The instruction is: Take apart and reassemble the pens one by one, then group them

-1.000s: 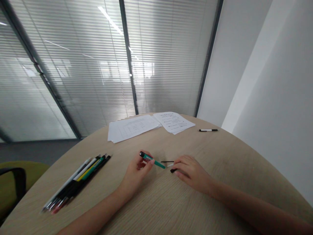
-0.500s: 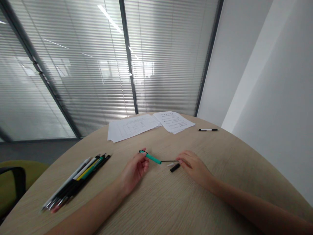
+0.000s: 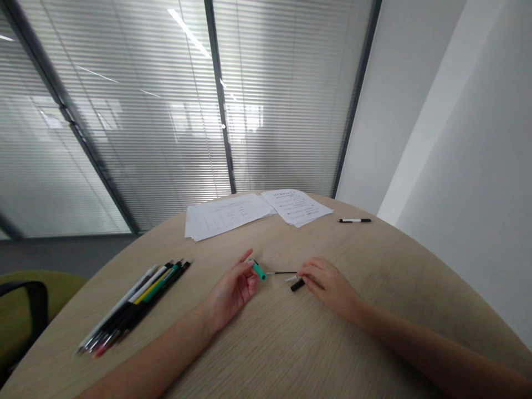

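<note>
My left hand (image 3: 235, 288) pinches a green pen barrel (image 3: 259, 270) between thumb and fingers, its index finger raised. The barrel's lower end points right and toward me. In my right hand (image 3: 328, 285), the fingertips are closed on one end of a thin dark ink refill (image 3: 285, 272). Its pale tip points left, close to the barrel's open end; a narrow gap seems to lie between them. Below the right fingertips are a short black tube (image 3: 297, 285) and a small whitish piece (image 3: 291, 279), on the table, partly hidden by the fingers.
A bundle of pens (image 3: 137, 305) lies left of my left forearm on the wooden table (image 3: 266, 343). Printed sheets (image 3: 228, 215) rest at the far edge. A black and white pen (image 3: 354, 220) lies far right. A green chair (image 3: 62, 288) stands at the left.
The green barrel has swung in my left hand and appears shorter. Its end has come away from the refill, whose pale tip now shows. My right hand has barely moved.
</note>
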`<move>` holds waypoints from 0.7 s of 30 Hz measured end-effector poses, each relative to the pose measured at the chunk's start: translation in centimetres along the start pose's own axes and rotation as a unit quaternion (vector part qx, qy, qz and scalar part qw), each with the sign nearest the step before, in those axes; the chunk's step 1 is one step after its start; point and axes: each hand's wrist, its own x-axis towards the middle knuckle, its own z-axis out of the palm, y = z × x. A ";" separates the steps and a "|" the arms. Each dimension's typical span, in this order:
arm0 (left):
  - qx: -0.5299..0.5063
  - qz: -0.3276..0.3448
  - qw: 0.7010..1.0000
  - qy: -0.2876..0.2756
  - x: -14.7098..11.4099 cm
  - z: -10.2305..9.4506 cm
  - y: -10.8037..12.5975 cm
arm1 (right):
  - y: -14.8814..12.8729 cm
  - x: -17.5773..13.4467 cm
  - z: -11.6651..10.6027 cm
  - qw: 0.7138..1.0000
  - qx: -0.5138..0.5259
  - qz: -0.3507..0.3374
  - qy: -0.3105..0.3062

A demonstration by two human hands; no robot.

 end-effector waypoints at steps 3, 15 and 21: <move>-0.004 -0.019 1.000 -0.016 0.0 -0.1 -0.1 | 0.0 -0.1 0.0 1.000 -0.015 -0.019 -0.002; -0.006 -0.027 0.999 -0.022 0.1 -0.2 -0.5 | -0.3 -0.3 0.0 0.998 -0.039 -0.033 -0.025; -0.010 -0.028 0.999 -0.033 0.3 -0.4 -0.7 | -0.1 -0.2 0.0 0.998 -0.045 -0.042 -0.023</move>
